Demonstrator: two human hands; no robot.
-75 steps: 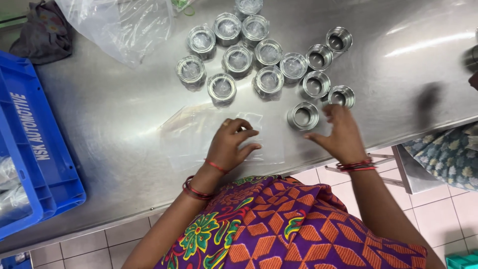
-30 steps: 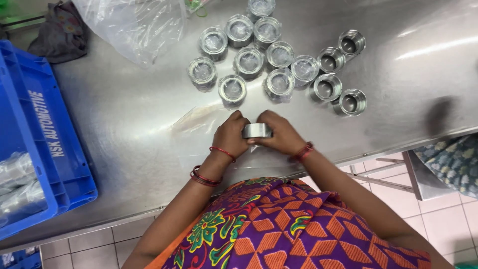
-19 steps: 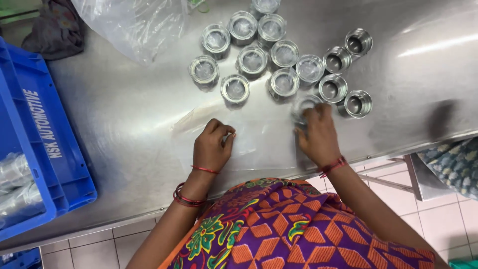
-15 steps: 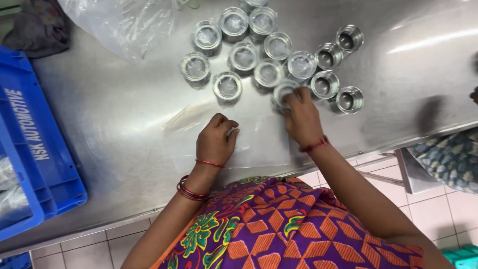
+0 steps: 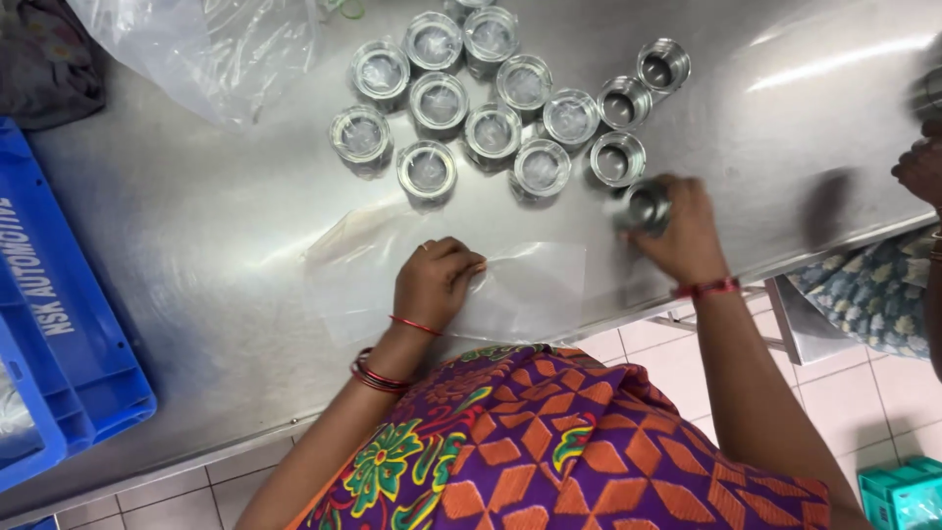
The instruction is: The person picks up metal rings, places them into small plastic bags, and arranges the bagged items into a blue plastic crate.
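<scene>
My left hand (image 5: 434, 285) rests with curled fingers on a stack of clear plastic sheets (image 5: 530, 290) lying flat near the front edge of the steel table (image 5: 196, 255). My right hand (image 5: 682, 231) is closed around a bare metal ring (image 5: 643, 206), blurred, at the right end of the group. Several metal rings stand in a cluster further back; most are covered in clear plastic, like the wrapped ring (image 5: 540, 167), while three at the right, like the bare ring (image 5: 616, 157), are uncovered.
A blue plastic crate (image 5: 54, 334) sits at the table's left end. A large clear plastic bag (image 5: 206, 49) lies at the back left beside dark cloth (image 5: 44, 59). Another person's hand (image 5: 922, 167) shows at the right edge. Tiled floor lies below.
My right hand set a wrapped ring into the cluster, then moved right and gripped a bare ring. My left hand stayed on the plastic sheets.
</scene>
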